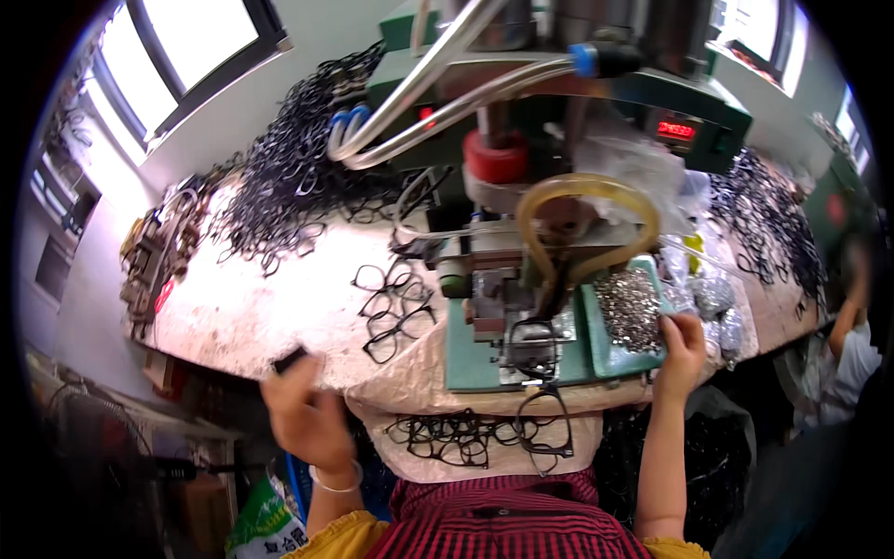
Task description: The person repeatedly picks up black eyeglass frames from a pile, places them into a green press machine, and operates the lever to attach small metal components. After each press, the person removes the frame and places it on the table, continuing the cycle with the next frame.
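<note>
My left hand (312, 415) is raised over the table's front edge, left of the machine, smeared by motion. A small dark piece (290, 360) shows at its fingertips; whether it is held or worn cannot be made out. My right hand (684, 352) is at the right rim of a green tray (610, 365) filled with small shiny metal parts (629, 307). Its fingertips are pinched together beside the parts; anything between them is too small to see. A black eyeglass frame (548, 421) hangs at the front of the press machine (494, 256), apart from both hands.
Several black eyeglass frames (396, 307) lie left of the machine, more (447, 440) on the cloth over my lap. Big heaps of dark frames (289, 177) stand behind. Plastic bags (715, 298) sit right of the tray. Another person's arm (849, 307) shows far right.
</note>
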A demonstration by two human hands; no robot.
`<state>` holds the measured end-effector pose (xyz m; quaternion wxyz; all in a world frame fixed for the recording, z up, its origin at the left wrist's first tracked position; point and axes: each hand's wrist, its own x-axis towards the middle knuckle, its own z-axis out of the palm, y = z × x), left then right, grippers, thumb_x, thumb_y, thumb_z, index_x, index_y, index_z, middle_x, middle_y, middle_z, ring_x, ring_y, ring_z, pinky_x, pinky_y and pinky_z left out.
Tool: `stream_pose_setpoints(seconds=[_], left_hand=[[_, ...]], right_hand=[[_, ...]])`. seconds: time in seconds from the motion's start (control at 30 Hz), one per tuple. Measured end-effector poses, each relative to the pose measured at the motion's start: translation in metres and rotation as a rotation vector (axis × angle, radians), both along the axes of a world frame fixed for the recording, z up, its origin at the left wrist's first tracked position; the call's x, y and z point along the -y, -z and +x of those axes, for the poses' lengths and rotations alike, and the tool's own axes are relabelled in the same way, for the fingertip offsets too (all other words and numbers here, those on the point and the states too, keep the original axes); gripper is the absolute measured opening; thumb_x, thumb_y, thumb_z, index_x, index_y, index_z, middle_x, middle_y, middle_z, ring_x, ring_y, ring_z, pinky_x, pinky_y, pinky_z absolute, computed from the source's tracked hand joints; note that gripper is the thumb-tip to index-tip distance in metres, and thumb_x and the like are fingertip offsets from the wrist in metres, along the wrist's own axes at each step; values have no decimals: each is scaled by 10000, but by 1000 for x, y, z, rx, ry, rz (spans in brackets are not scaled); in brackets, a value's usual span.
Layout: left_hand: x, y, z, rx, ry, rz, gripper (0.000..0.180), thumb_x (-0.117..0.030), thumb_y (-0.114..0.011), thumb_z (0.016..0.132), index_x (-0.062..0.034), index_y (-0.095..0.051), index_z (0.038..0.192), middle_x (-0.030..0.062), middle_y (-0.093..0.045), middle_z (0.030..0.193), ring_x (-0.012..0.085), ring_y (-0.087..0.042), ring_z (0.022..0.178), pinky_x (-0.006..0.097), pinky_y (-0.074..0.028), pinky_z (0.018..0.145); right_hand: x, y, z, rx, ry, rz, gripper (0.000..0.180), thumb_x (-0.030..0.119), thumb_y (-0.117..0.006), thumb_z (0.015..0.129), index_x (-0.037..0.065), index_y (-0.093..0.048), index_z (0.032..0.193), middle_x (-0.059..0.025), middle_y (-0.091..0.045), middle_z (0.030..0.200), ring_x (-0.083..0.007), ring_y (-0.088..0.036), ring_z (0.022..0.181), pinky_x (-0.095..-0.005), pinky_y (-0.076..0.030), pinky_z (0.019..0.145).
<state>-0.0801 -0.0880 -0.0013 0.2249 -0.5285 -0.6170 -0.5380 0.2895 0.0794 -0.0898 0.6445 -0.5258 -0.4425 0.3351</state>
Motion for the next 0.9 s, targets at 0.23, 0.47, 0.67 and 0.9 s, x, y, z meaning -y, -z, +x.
stream_pose_setpoints(seconds=[0.23, 0.47, 0.67, 0.9], left_hand=[[-44, 27, -66, -125, -120, -505, 203, -105, -749, 767, -55, -684, 953, 160, -581, 1254, 367, -488, 1178, 471, -367, 1027], [-57, 131, -77, 11, -117, -699, 232, -124, -774, 722, -4, -611, 834, 193, -617, 1186, 388, -530, 1125, 462, -417, 965], [-49, 75, -70, 743, 271, -642, 137, -66, -647, 919, -3, -596, 809, 111, -715, 1011, 115, -638, 826, 251, -507, 731], [-81, 31, -24, 839, 555, -229, 184, -83, -593, 971, -1, -584, 807, 107, -723, 874, 121, -634, 710, 247, -507, 698]], right_hand=[[-44, 35, -31, -224, -75, 96, 195, 51, -642, 898, 19, -667, 1088, -28, -670, 1004, -110, -607, 909, -236, -471, 823], [-15, -3, -42, 112, -88, -11, 117, 15, -705, 827, 6, -689, 942, -32, -690, 891, -130, -634, 832, -262, -486, 775], [39, 4, 23, 480, 165, 42, 124, -43, -690, 785, -9, -692, 905, -91, -687, 906, -202, -643, 870, -314, -488, 808], [20, -73, -61, 517, -392, 362, 167, -33, -701, 743, 15, -708, 903, -93, -709, 947, -224, -675, 906, -338, -516, 833]])
